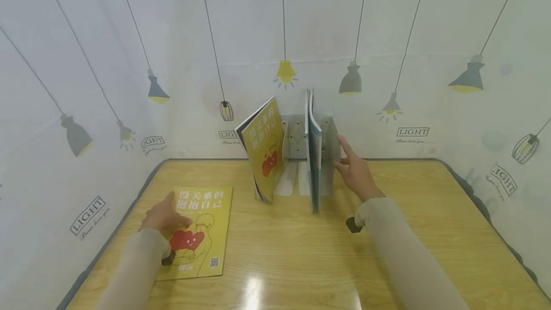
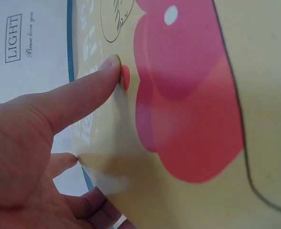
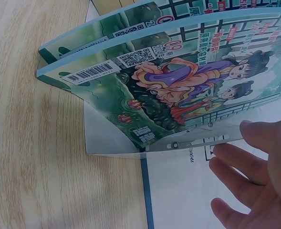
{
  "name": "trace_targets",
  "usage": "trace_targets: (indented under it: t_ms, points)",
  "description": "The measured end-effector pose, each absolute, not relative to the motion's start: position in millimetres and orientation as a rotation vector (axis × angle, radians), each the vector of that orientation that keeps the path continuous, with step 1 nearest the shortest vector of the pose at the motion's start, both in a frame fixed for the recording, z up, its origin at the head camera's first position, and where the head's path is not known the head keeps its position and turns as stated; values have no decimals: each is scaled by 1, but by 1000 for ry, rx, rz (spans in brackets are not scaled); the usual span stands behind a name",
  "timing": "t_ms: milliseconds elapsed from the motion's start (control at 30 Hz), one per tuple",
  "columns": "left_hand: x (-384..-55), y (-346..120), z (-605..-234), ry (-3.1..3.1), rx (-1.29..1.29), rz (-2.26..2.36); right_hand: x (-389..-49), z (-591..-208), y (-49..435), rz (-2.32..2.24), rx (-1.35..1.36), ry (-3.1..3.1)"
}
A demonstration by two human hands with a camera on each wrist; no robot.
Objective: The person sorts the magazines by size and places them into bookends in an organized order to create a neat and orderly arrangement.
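A yellow book [image 1: 215,233] with a red heart lies at the table's left. My left hand [image 1: 165,216] holds its left edge: the thumb [image 2: 90,90] presses on the cover and the other fingers are round the edge, partly hidden. A metal bookend [image 1: 330,157] stands at the back. My right hand [image 1: 356,173] is at its right plate, with fingertips [image 3: 221,149] right at the plate's edge and fingers spread. Two green-blue magazines [image 3: 97,78] stand upright against the inside of that plate. Another yellow book [image 1: 263,145] leans in the bookend's left side.
The wooden table [image 1: 275,252] ends at a wall covering [image 1: 185,85] printed with lamps, which encloses the back and both sides. The bookend stands close to the back wall.
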State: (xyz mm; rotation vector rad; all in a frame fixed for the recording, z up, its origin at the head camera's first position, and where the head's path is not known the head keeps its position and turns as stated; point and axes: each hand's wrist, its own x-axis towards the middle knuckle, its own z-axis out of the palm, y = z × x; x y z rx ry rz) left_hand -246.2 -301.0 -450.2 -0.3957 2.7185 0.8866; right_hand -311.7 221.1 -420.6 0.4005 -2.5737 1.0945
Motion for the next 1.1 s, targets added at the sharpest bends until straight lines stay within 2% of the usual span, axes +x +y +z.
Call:
trace_targets:
  t_ms: [467,833,1100]
  points:
    - [-252,-305,-461,2758,-255,933,-312,-420,221,1081,388,-2572]
    - [-251,-337,-457,2800,82,865,-312,-421,221,1055,406,-2565]
    - [-246,-345,-449,2606,29,1136,-314,-423,222,1054,411,-2559]
